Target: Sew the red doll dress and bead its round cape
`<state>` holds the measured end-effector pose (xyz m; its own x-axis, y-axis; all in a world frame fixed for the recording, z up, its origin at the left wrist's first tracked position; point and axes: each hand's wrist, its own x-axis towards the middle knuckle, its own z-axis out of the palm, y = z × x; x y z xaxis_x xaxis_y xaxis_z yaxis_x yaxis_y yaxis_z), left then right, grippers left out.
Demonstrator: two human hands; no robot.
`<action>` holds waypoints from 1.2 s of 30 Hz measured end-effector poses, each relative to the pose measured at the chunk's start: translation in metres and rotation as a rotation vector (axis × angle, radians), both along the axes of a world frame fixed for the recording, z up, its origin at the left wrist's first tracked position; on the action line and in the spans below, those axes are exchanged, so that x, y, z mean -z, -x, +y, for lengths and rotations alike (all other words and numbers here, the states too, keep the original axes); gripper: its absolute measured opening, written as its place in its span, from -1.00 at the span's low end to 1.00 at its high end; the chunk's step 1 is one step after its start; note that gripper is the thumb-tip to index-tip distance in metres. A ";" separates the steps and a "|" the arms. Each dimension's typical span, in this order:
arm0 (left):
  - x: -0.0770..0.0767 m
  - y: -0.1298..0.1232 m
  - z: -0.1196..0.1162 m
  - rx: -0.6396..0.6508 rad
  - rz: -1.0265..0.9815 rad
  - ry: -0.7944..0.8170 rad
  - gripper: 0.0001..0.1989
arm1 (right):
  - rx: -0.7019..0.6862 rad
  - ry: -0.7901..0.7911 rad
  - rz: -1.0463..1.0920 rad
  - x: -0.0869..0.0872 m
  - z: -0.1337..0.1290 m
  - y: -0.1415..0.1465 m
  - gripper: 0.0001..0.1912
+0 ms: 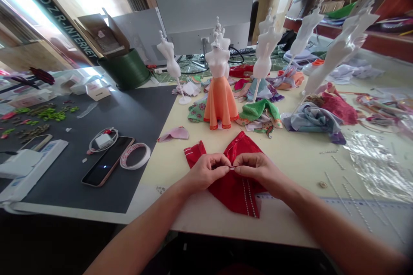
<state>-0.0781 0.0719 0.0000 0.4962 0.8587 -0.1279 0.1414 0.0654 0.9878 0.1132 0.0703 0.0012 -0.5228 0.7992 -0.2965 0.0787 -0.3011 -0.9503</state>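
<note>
A small red garment (230, 189) with rows of white beads lies on the pale tabletop at the front middle. Over it, my left hand (209, 169) and my right hand (253, 169) meet, fingertips nearly touching. Both hands pinch a small part of the red fabric between thumb and forefinger; the exact spot is mostly covered by the fingers. Just beyond stands a white mannequin in an orange skirt (221, 101). Bead strands (356, 206) and a round ornament (323, 184) lie to the right of my right hand.
A phone (106, 163), a tape roll (134, 156) and a coiled cable lie on the dark mat (145, 111) at left. Several white mannequins and fabric pieces (263, 111) stand or lie behind. Crinkled clear film (376, 163) and a ruler (335, 202) are at right.
</note>
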 end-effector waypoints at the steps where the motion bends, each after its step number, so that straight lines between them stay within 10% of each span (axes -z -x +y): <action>1: 0.000 0.000 0.000 0.000 0.003 0.001 -0.90 | -0.004 0.014 0.006 -0.001 0.000 0.000 -0.80; 17: 0.001 -0.001 0.000 -0.079 0.052 -0.071 -0.85 | 0.067 -0.064 0.064 0.008 0.000 0.000 -0.80; 26: -0.005 -0.010 -0.025 -0.414 0.394 -0.920 -0.93 | 0.153 -0.046 0.042 0.013 0.000 0.004 -0.81; 36: -0.004 -0.023 -0.039 -0.400 0.538 -0.856 -0.92 | 0.153 -0.425 -0.087 0.001 -0.005 0.005 -0.89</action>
<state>-0.0548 0.0331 0.0041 0.2193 0.8533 0.4730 0.6909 -0.4782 0.5423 0.1077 0.0654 0.0000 -0.3768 0.9256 0.0363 0.1489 0.0992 -0.9839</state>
